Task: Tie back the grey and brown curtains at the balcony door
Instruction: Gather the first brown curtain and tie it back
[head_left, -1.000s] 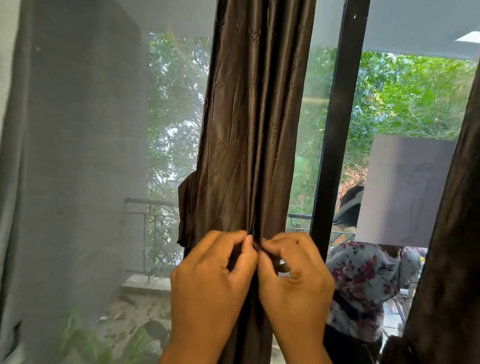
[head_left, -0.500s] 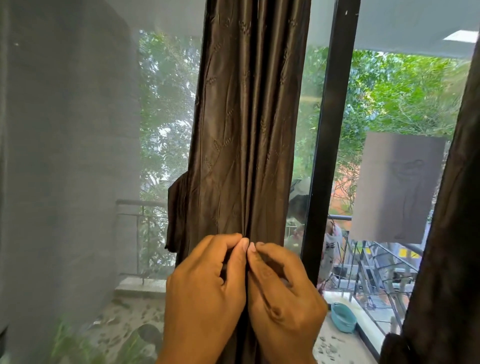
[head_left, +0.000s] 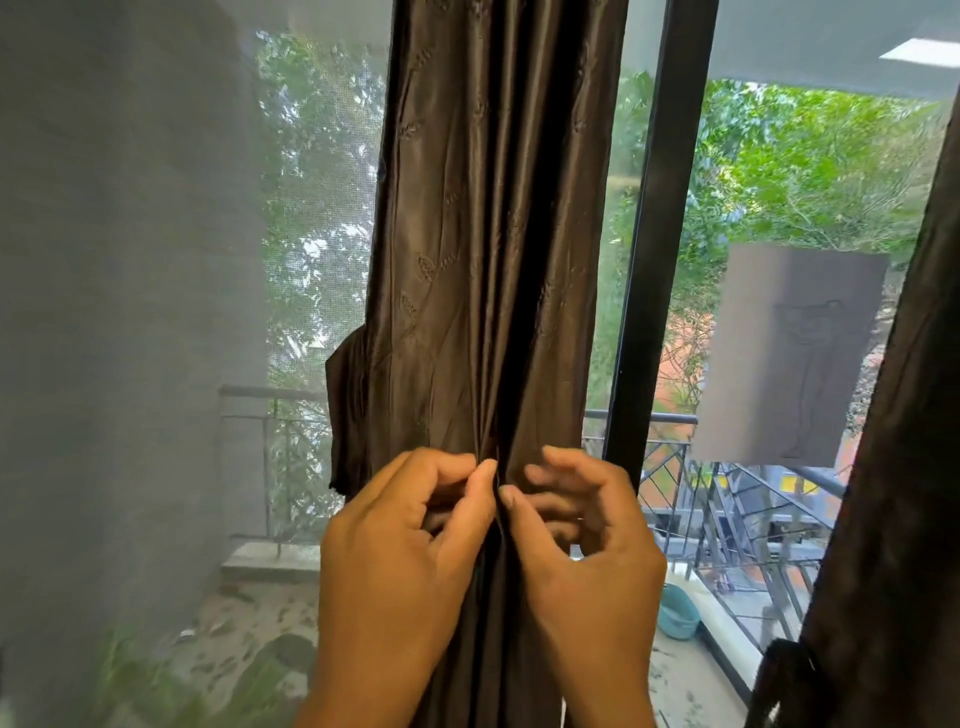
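A glossy brown curtain (head_left: 483, 234) hangs gathered in the middle of the head view, narrowing where my hands meet it. My left hand (head_left: 400, 561) pinches a fold or tie at the gathered waist between thumb and forefinger. My right hand (head_left: 582, 561) is on the other side of the same fold, thumb tip against the cloth and fingers spread and blurred. A loose brown flap (head_left: 345, 415) sticks out at the curtain's left edge. The sheer grey curtain (head_left: 119, 338) covers the left side. A second brown curtain (head_left: 893, 467) hangs at the right edge.
A black door frame post (head_left: 654, 234) stands just right of the gathered curtain. Behind the glass are a balcony railing (head_left: 727, 499), a teal bowl (head_left: 675, 613) on the ledge, trees, and a grey sheet (head_left: 789, 353) stuck on the glass.
My right hand's fingers have lifted and spread away from the fold, where before both hands pinched close together. The view has shifted slightly; the person outside is no longer seen.
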